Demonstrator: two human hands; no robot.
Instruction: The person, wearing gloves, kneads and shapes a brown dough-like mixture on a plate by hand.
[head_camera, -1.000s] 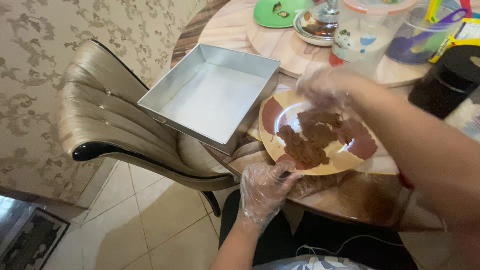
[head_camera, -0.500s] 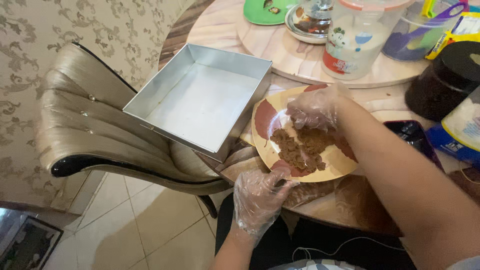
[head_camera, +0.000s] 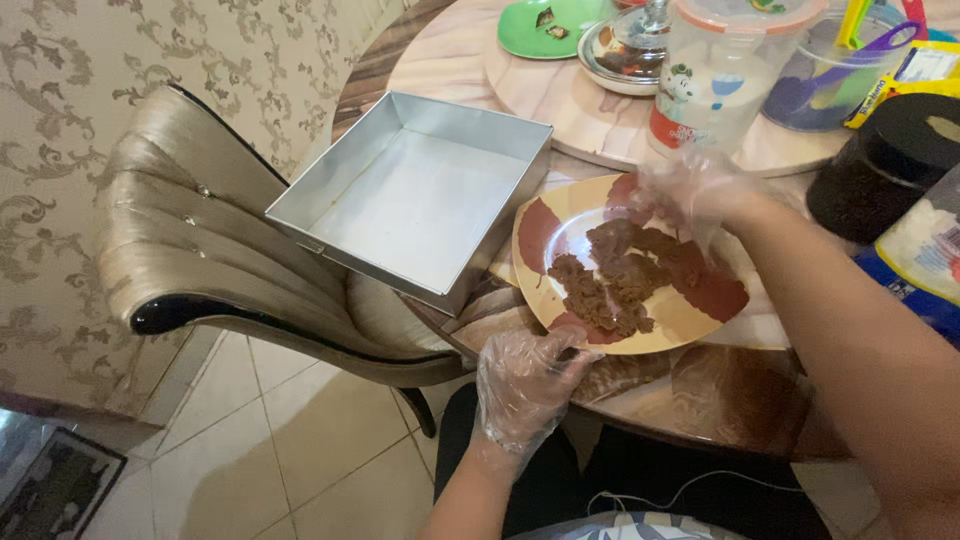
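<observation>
A cream and red-brown plate (head_camera: 560, 225) lies on the round table, with a crumbly brown mass (head_camera: 615, 285) heaped on it. My left hand (head_camera: 525, 385), in a clear plastic glove, pinches the plate's near rim. Over the far right side of the plate hovers my right hand (head_camera: 695, 195), also gloved, fingers spread and blurred, just above the brown mass. A square metal baking pan (head_camera: 430, 200) sits left of the plate, overhanging the table edge, with nothing in it.
A beige padded chair (head_camera: 190, 250) stands left of the table. Further back are a green plate (head_camera: 545, 25), a glass-lidded dish (head_camera: 625, 45), a clear plastic jar (head_camera: 715, 75), a dark jar (head_camera: 880, 165) and a blue packet (head_camera: 925, 265). Tiled floor (head_camera: 290, 440) lies below.
My right hand has lifted from the brown mass toward the plate's far right side. My left hand stays on the near rim. The view has shifted slightly.
</observation>
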